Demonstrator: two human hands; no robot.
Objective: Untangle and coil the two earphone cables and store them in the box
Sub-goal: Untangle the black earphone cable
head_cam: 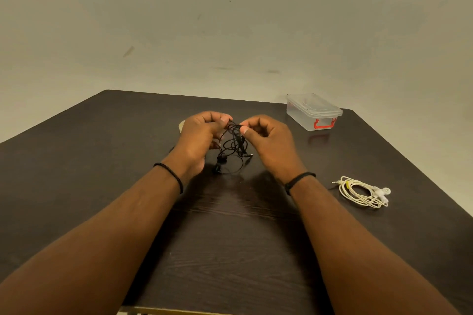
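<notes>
A tangled black earphone cable (233, 147) hangs between my two hands above the middle of the dark table (102, 161). My left hand (202, 135) pinches its top strands from the left. My right hand (268, 140) pinches the same bunch from the right, thumb against fingers. The loops and the earbuds droop down to the tabletop. A white earphone cable (362, 192) lies in a loose coil on the table to the right, apart from both hands. The clear plastic box (311, 111) with a red latch stands at the far right, its lid on.
A small pale round object (182, 125) peeks out behind my left hand. The table's right edge runs diagonally close to the white cable. A plain wall rises behind the table.
</notes>
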